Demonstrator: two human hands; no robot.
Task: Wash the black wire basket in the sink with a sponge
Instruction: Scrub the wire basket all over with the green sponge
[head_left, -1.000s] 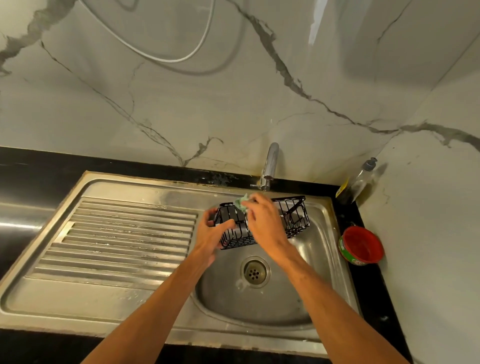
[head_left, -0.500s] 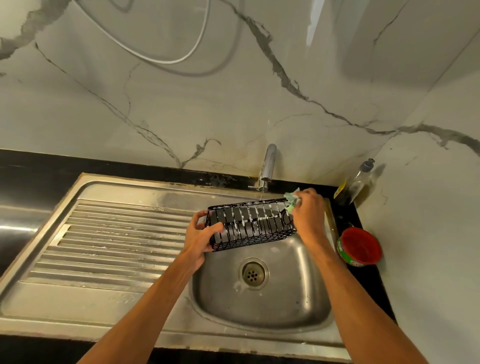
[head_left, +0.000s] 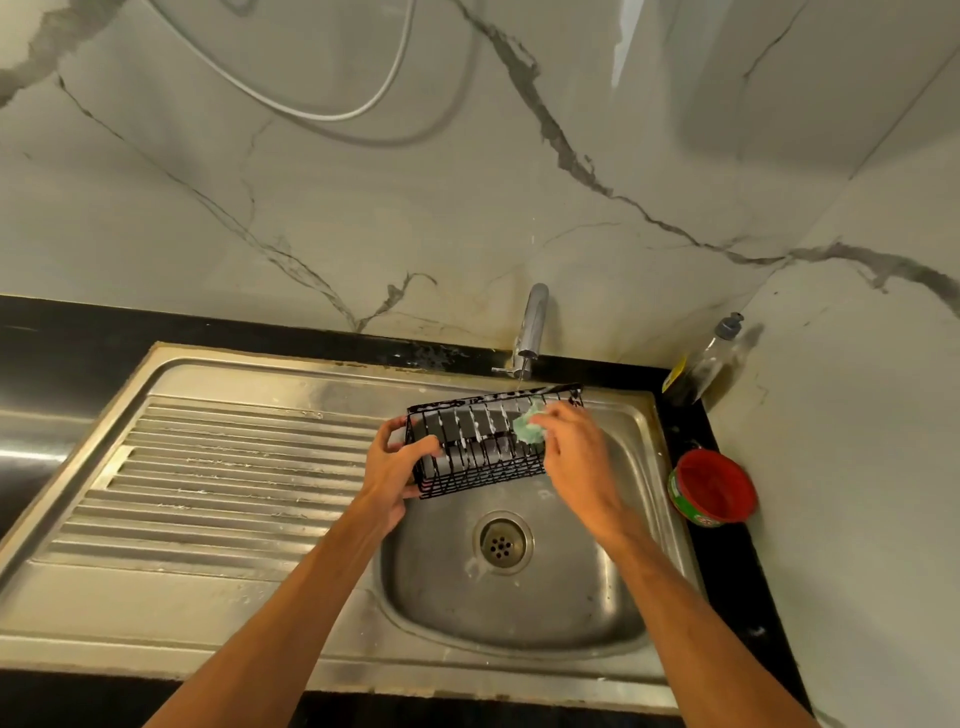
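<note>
Above the sink bowl (head_left: 545, 608), the black wire basket (head_left: 483, 457) is held clear of the drain (head_left: 502, 542), tilted, presumably so runoff falls into the bowl. The left hand (head_left: 392, 470) grips its left end, fingers curled round the wires, to steady it. The right hand (head_left: 579, 460) pinches the green sponge (head_left: 529, 430) against the upper right wires, just below the tap (head_left: 534, 325)

- 1 head-worn wide-angle view, looking forward and down onto the sink (head_left: 571, 608) from close above.
- The marble wall (head_left: 467, 208) fills its upper half.
</note>
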